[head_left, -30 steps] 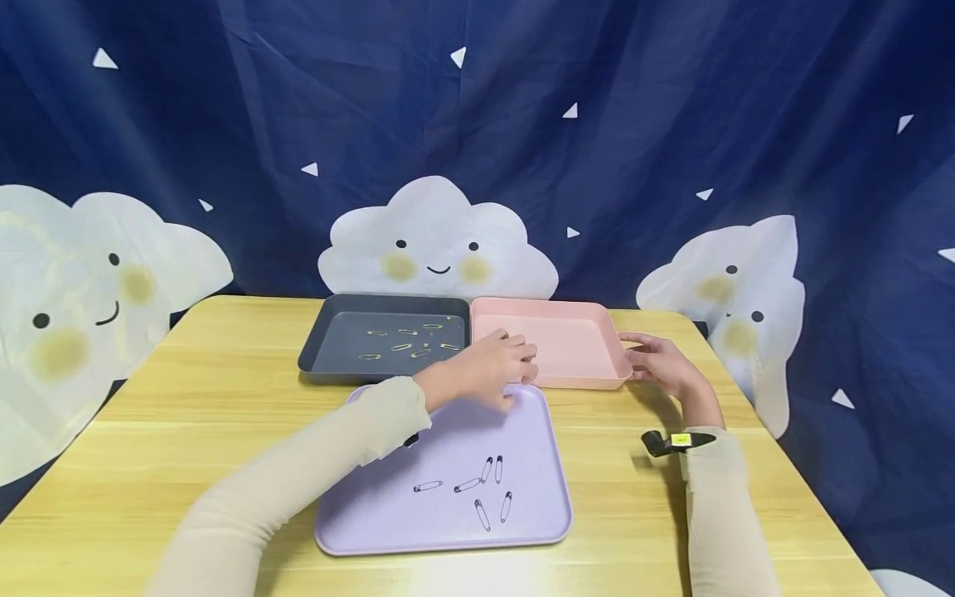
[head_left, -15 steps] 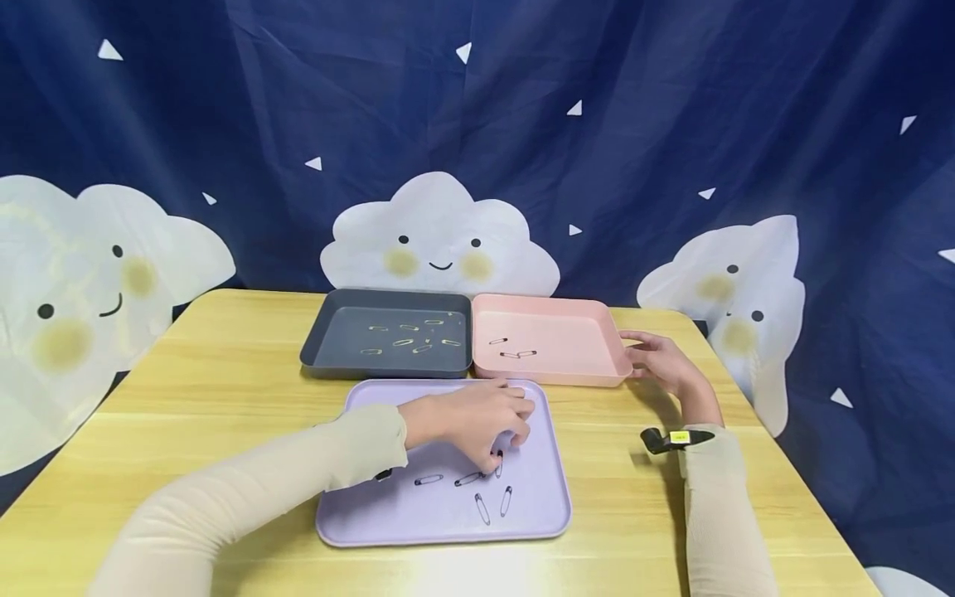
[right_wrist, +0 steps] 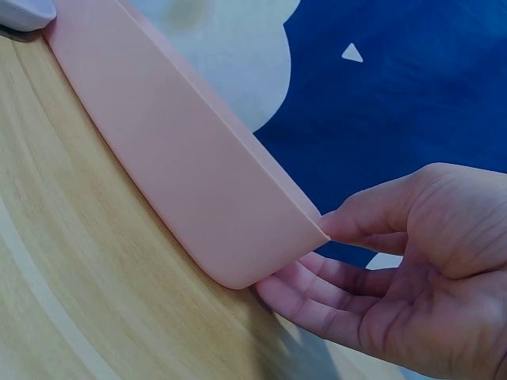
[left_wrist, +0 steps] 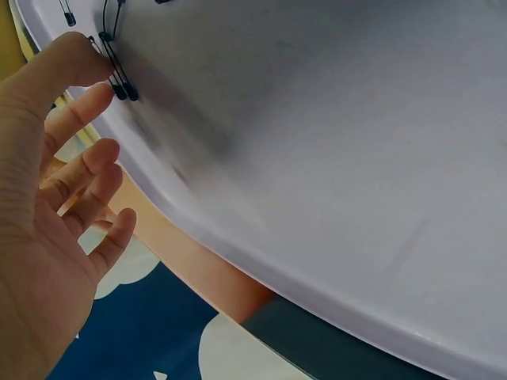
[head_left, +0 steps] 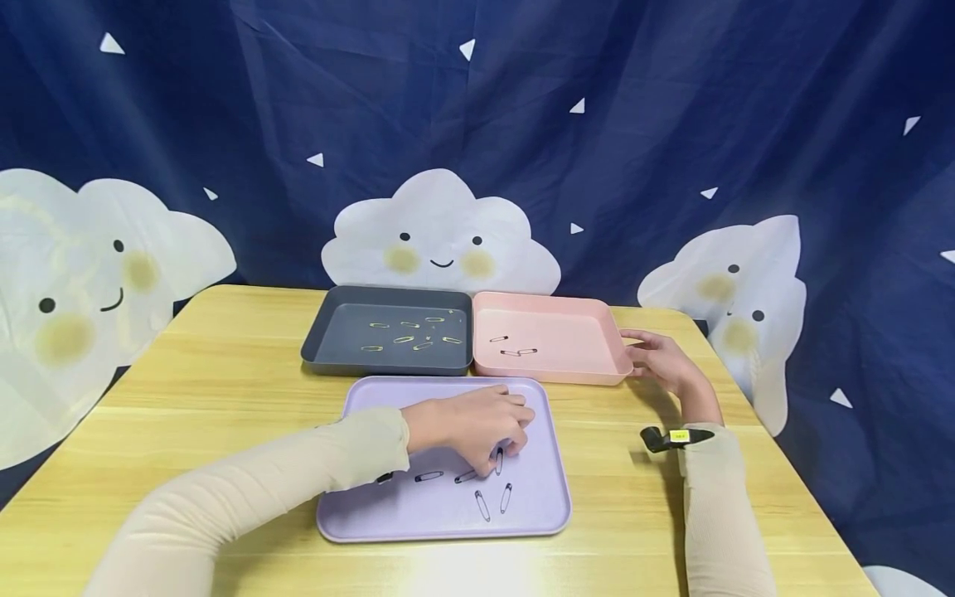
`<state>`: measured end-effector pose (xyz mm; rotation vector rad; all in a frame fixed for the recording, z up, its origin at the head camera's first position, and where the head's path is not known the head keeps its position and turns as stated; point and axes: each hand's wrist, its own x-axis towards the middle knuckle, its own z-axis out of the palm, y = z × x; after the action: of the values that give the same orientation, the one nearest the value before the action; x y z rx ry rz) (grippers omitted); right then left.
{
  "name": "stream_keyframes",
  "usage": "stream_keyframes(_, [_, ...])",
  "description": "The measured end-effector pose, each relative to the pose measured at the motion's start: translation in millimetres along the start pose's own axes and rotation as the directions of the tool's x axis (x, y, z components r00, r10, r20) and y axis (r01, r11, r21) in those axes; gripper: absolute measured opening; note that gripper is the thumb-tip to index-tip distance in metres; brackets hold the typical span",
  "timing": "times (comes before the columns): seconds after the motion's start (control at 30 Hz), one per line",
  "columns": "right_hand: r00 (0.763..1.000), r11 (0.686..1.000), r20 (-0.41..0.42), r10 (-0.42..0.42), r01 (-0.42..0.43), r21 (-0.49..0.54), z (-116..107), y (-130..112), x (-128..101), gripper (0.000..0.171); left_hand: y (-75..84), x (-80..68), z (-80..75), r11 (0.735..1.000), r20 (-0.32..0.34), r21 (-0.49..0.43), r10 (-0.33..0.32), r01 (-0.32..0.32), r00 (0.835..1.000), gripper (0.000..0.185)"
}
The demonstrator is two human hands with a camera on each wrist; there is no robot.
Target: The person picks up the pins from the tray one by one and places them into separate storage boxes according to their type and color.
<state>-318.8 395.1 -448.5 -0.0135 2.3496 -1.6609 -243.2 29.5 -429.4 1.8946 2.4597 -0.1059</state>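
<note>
Mid-frame, the left hand (head_left: 470, 424) arches over the lilac tray (head_left: 388, 518), fingertips (left_wrist: 79, 63) touching a black safety pin (head_left: 498, 461). At right, the right hand (head_left: 664, 362) lies flat, its straight fingers against the pink tray (head_left: 619, 348) corner.

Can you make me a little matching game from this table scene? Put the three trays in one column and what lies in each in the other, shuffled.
Things:
1. grey tray
2. pink tray
3. purple tray

Contents:
A. black pins, with the left hand reaching among them
B. gold pins only
C. a few black pins, while the right hand touches its outer corner

Pairs: 1-B, 2-C, 3-A
</note>
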Motion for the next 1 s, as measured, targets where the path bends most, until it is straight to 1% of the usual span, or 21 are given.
stream_keyframes(0.23, [1.0, 1.0, -0.009, 0.007, -0.007, -0.006, 0, 1, 0, 0.056, 1.3, 3.2, -0.1, 1.0, -0.008, 0.006, 0.011, -0.011, 1.0, 0.016])
stream_keyframes(0.43, [1.0, 1.0, -0.016, 0.008, -0.008, -0.007, 0, 2, 1, 0.056, 1.3, 5.1, -0.8, 0.999, -0.027, 0.024, 0.029, -0.028, 0.999, 0.018])
stream_keyframes(0.67, [1.0, 1.0, -0.017, 0.006, -0.006, 0.016, 0, 0, 0, 0.058, 1.9, 7.2, -1.0, 0.997, -0.033, 0.065, 0.034, -0.032, 0.999, 0.019])
stream_keyframes(0.73, [1.0, 1.0, -0.015, 0.004, -0.003, 0.02, 0, 0, 0, 0.059, 2.0, 8.2, -0.9, 0.998, -0.03, 0.06, 0.026, -0.025, 0.999, 0.018])
stream_keyframes(0.87, [1.0, 1.0, -0.016, 0.007, -0.006, 0.022, 0, -1, -1, 0.058, 1.9, 10.6, 1.0, 0.999, -0.015, 0.032, -0.013, 0.014, 1.0, 0.018])
stream_keyframes(1.0, [1.0, 1.0, -0.018, 0.012, -0.012, 0.013, 1, -1, -1, 0.058, 1.8, 12.3, 3.0, 0.999, -0.004, 0.027, -0.044, 0.044, 0.999, 0.017])
